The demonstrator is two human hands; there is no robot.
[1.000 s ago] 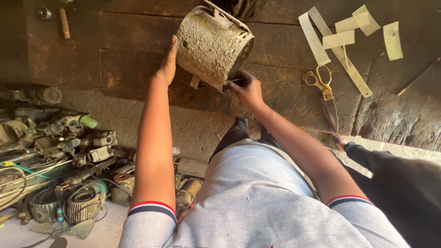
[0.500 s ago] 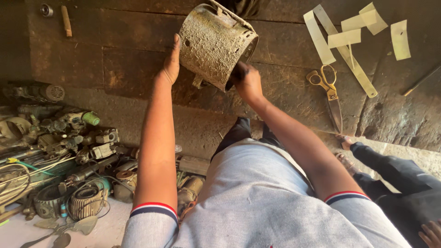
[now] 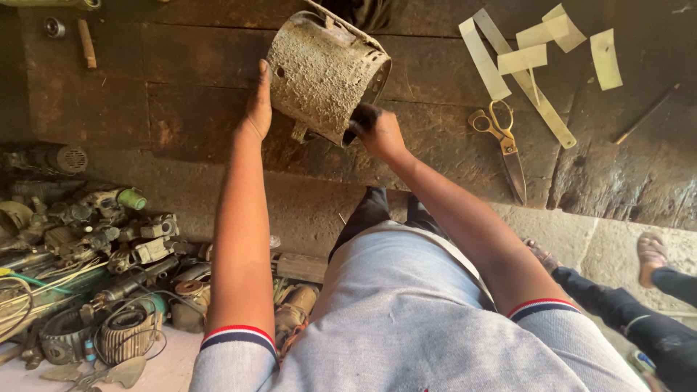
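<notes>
Paper strips [image 3: 541, 54]: pale yellow, flat on the tabletop [image 3: 181, 109], beside scissors [image 3: 501, 138].
Left hand [image 3: 258, 105]: my open palm presses the rusty drum [image 3: 323, 69].
Right hand [image 3: 377, 131]: my grip pinches the drum's rim.

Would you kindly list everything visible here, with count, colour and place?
metal housing: one, rusty grey cylinder, tilted on the wooden bench, top centre
scissors: one, yellow-handled, right on the bench
paper strips: several, pale yellow, top right
motor parts: many, grey and rusty, heaped lower left
another person's legs: dark trousers, sandals, lower right
left hand: pressed flat on the housing's side
right hand: at the housing's open end, fingers partly hidden
</notes>
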